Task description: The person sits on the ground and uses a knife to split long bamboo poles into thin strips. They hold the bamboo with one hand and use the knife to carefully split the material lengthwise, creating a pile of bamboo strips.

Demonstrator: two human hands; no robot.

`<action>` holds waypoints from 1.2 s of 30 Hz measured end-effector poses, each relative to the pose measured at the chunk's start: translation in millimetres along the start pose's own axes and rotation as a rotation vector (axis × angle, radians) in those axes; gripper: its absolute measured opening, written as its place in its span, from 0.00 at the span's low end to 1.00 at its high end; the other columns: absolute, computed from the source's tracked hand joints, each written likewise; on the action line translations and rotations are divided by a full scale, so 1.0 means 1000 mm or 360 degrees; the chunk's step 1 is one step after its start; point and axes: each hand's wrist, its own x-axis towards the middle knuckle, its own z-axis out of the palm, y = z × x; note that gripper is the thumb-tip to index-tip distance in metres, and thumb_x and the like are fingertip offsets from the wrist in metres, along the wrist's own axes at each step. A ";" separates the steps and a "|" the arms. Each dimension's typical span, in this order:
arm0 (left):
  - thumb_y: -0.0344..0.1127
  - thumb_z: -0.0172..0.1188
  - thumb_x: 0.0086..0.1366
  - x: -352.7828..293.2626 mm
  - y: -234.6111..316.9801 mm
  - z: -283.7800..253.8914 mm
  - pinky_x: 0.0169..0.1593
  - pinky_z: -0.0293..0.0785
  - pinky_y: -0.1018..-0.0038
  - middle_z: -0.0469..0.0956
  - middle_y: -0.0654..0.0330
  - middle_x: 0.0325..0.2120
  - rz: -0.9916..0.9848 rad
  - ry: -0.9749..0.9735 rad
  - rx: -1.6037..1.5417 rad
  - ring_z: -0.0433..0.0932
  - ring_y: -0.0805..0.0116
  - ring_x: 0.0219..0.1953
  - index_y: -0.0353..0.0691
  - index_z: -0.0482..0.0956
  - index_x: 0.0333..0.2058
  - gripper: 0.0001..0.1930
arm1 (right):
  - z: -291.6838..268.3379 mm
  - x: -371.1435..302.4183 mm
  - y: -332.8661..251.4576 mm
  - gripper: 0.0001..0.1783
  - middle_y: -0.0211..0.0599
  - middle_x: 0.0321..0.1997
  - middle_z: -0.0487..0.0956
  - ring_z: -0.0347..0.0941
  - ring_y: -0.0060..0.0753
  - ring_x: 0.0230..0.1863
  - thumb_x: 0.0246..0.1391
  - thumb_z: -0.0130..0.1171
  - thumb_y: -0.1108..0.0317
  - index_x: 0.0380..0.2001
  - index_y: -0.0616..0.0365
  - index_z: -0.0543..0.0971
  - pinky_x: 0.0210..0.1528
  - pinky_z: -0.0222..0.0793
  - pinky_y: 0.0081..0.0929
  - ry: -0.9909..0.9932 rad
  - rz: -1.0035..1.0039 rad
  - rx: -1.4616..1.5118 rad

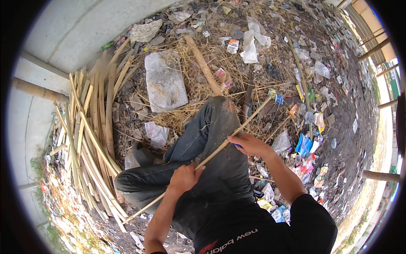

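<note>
A long, pale bamboo strip [220, 147] slants across my lap, one end low at the left and the other up at the right. My left hand [185, 178] is closed around it over my legs. Farther up, my right hand [250, 145] is closed at the strip, thumb against it, with a small blue handle [238, 145] showing under the fingers. Whatever blade or tip that handle has is hidden. My legs are folded in dark, dusty jeans [186, 144], with thin shavings on the knee.
A heap of split bamboo strips [91, 139] lies at my left. Ahead are a pale stone block [165, 80], a thick wooden pole [202, 63] and dry straw. Scattered plastic litter [303, 145] covers the ground at my right. A grey wall [63, 29] stands at the far left.
</note>
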 end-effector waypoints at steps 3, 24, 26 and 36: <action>0.54 0.56 0.71 -0.002 0.003 -0.003 0.42 0.79 0.47 0.82 0.40 0.25 -0.0006 -0.0008 0.0024 0.82 0.34 0.33 0.38 0.82 0.37 0.22 | -0.004 0.002 0.001 0.36 0.23 0.10 0.56 0.53 0.20 0.11 0.70 0.48 0.41 0.12 0.54 0.66 0.15 0.47 0.25 -0.0468 0.0626 0.0626; 0.55 0.57 0.70 -0.001 0.000 0.007 0.39 0.80 0.49 0.82 0.41 0.24 0.0014 0.0090 0.0146 0.83 0.38 0.31 0.37 0.82 0.37 0.23 | 0.048 -0.015 -0.006 0.24 0.38 0.19 0.78 0.74 0.30 0.18 0.48 0.77 0.56 0.42 0.61 0.82 0.24 0.69 0.29 0.1020 -0.0358 -0.0291; 0.54 0.57 0.71 -0.002 0.001 0.006 0.37 0.79 0.49 0.81 0.42 0.22 0.0041 0.0120 0.0154 0.82 0.37 0.30 0.36 0.81 0.35 0.23 | 0.053 -0.012 0.001 0.18 0.40 0.19 0.78 0.76 0.37 0.18 0.50 0.74 0.60 0.39 0.61 0.83 0.24 0.69 0.31 0.1089 -0.0384 -0.0364; 0.53 0.57 0.71 -0.003 0.000 0.010 0.36 0.79 0.48 0.80 0.42 0.21 0.0088 0.0197 0.0133 0.82 0.37 0.29 0.35 0.81 0.35 0.23 | 0.053 -0.019 -0.001 0.17 0.46 0.22 0.78 0.77 0.55 0.24 0.57 0.69 0.59 0.40 0.60 0.79 0.27 0.69 0.40 0.0462 -0.0522 -0.0430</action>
